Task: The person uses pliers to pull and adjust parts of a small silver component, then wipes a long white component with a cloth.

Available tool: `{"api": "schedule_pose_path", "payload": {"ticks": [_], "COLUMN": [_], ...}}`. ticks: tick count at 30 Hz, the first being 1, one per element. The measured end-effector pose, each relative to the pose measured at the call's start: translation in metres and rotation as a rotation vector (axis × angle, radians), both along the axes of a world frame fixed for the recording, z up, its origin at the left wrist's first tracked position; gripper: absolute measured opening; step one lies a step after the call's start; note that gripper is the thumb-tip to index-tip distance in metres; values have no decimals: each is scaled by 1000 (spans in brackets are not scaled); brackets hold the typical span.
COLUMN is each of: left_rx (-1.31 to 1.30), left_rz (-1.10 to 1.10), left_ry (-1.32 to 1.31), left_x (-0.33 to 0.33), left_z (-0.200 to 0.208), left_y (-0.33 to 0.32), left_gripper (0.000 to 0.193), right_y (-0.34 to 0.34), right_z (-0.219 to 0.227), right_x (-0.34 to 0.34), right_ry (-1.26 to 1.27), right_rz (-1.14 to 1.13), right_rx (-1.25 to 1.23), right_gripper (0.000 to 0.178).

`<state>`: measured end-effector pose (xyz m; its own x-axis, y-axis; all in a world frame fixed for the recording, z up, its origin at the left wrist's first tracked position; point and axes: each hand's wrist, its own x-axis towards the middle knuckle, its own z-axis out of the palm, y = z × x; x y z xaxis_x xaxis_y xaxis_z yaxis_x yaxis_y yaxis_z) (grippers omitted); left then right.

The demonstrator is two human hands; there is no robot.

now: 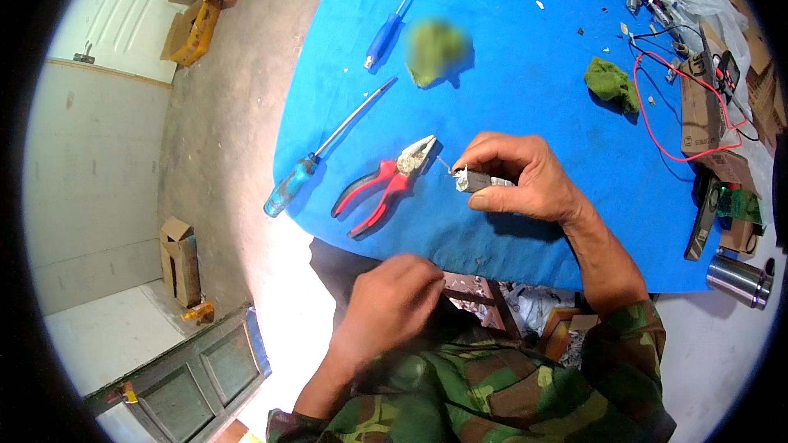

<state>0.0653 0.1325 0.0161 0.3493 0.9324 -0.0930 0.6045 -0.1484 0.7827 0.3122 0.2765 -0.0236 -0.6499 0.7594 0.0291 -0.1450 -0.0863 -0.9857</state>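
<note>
Camouflage sleeves frame the left hand [386,303], curled loosely and empty, off the desk [525,74]. Right hand [521,176] fingers pinch a small metal part [480,181], long axis pointing left toward red pliers [386,180].

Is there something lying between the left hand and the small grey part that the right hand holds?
No, nothing visible. The left hand is low, off the near edge of the blue table. The right hand holds the small grey part above the table. Only bare blue surface lies between them; the red pliers lie off to the left.
</note>
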Motion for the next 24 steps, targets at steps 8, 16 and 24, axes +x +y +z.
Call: {"api": "schedule_pose_path", "payload": {"ticks": [8, 16, 24], "left_rx": [107, 343, 279], "left_rz": [87, 269, 238], "left_ry": [-10, -5, -20], "left_x": [10, 22, 25], "left_z": [22, 29, 25], "left_y": [10, 53, 61], "left_gripper": [18, 20, 16], "right_y": [-3, -5, -8], "right_z": [3, 1, -6], "right_x": [-4, -9, -12], "right_ry": [-49, -71, -73], "right_rz": [0, 8, -24], "right_rx": [80, 225, 281], "right_gripper": [35, 31, 29]}}
